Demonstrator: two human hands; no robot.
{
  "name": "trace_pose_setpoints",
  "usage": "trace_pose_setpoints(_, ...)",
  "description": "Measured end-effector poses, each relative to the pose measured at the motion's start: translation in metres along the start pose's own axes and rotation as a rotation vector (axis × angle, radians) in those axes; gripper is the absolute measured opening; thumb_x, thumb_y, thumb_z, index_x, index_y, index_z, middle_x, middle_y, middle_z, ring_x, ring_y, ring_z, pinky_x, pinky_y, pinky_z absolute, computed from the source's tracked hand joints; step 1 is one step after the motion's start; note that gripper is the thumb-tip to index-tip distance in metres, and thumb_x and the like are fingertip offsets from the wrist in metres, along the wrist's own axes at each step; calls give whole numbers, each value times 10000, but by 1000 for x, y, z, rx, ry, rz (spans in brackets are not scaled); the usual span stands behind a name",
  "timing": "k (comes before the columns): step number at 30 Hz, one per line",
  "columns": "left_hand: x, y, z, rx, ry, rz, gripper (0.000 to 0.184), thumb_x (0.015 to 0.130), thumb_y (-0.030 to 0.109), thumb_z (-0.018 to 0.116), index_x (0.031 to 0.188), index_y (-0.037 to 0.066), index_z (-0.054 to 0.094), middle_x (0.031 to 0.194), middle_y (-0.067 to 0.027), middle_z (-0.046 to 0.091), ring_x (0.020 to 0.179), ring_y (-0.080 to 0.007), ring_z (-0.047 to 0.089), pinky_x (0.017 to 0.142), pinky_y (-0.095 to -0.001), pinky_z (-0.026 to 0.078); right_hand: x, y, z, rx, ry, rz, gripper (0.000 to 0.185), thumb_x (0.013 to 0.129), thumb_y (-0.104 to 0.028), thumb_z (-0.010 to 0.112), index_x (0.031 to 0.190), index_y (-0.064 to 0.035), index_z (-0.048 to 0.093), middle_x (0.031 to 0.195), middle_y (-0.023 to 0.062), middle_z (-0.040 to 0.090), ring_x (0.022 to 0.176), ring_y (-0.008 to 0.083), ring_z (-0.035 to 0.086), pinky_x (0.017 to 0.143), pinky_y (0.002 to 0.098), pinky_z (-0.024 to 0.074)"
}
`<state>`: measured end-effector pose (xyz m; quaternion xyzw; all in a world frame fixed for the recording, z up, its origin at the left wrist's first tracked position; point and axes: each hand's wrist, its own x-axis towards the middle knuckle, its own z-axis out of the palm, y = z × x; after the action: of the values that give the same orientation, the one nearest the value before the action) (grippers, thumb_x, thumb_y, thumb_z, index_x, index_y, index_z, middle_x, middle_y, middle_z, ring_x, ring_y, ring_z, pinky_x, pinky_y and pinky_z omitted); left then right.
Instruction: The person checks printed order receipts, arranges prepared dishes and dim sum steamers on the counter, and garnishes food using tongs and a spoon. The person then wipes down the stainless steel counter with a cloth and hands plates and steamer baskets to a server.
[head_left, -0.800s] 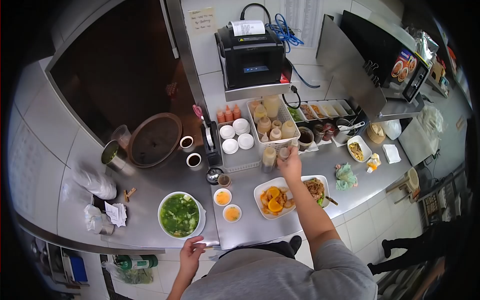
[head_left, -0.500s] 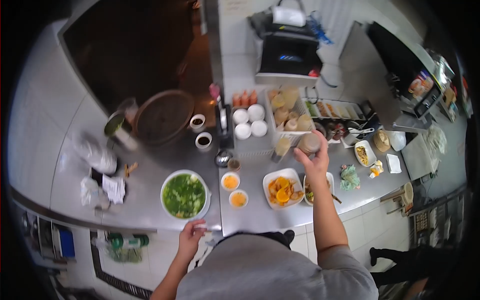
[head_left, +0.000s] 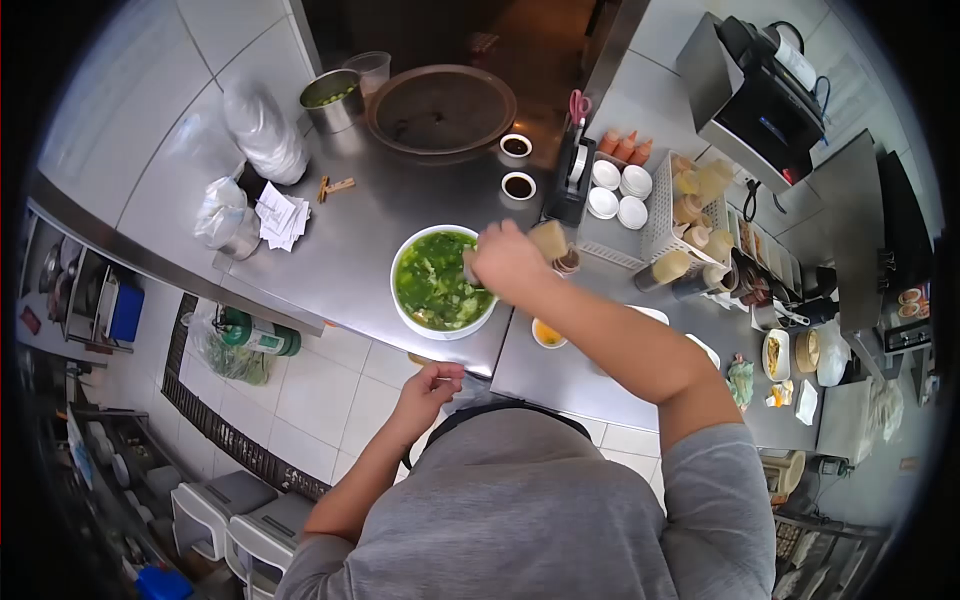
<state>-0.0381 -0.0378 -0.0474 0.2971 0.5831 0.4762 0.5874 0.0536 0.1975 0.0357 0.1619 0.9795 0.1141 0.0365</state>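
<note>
R hand [head_left: 507, 262] grips tilted beige plastic bottle [head_left: 548, 240] over white round bowl [head_left: 402, 312] w/ green soup [head_left: 440, 282]; L hand [head_left: 428, 392] nr steel tabletop [head_left: 345, 270], fingers half-curled, can't tell if tips touch.

Site: a commercial kitchen. I note the steel surface [head_left: 345, 270] with a bowl of green soup [head_left: 443, 281], a basket of squeeze bottles [head_left: 690, 215], stacked white sauce cups [head_left: 619, 194], and the black printer [head_left: 765, 110] mounted on the tiled wall [head_left: 135, 130].

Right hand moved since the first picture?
Yes: right hand went left, from beside the white basket to the right edge of the soup bowl.
</note>
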Motion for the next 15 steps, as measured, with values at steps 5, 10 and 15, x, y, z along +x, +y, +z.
trace_pose_setpoints(5, 1, -15, -18, -127, 51, -134, 368, 855, 147, 577, 1199, 44, 500, 1049, -51, 591, 903, -156, 566, 761, -291, 455, -12, 23, -1, -15, -56, 21, 97, 758, -164, 534, 796, -123, 613, 784, 75, 585, 834, 242, 558, 729, 362, 397)
trace_pose_setpoints(10, 53, -71, -27, -363, 54, -235, 604, 894, 181, 485, 1400, 61, 178, 1239, -169, 472, 993, -302, 571, 820, -434, 493, -60, 30, 14, 302, -13, 191, 311, 707, -166, 599, 1015, -131, 567, 850, 142, 594, 899, 322, 568, 791, 441, 429)
trace_pose_setpoints(15, 119, -105, -29, -768, 144, -239, 268, 965, 120, 276, 1102, -92, 365, 1026, -251, 569, 967, -358, 590, 811, -436, 531, -110, 53, -9, 915, 451, 634, 585, 635, -185, 765, 1148, -83, 504, 910, 128, 614, 853, 240, 609, 763, 355, 485)
